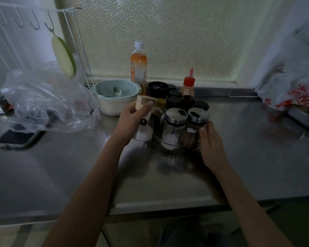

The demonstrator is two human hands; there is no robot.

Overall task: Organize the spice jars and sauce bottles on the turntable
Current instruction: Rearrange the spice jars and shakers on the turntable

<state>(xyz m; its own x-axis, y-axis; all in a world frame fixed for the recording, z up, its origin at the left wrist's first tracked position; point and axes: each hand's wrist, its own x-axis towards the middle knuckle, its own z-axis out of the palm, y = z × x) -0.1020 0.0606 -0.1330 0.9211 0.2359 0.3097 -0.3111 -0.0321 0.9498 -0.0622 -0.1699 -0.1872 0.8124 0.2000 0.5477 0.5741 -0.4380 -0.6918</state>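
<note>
Your left hand (pixel 135 115) is gripping a clear dispenser bottle (pixel 144 122) with a beige flip-top lid, fingers curled around its neck and thumb pressing the lid, holding it upright at the left edge of the turntable (pixel 178 148). Your right hand (pixel 210 148) is resting against the turntable's right rim, fingers pressed together and thumb touching the right silver-lidded jar (pixel 196 125). Just beside it, the left silver-lidded jar (pixel 174 127) is standing at the front of the turntable, with several black-capped jars (pixel 187 101) crowding behind. A red-capped squeeze bottle (pixel 188 85) and an orange drink bottle (pixel 139 66) are standing near the window, beside a pale green bowl (pixel 115 97) on the steel counter (pixel 61 166).
</note>
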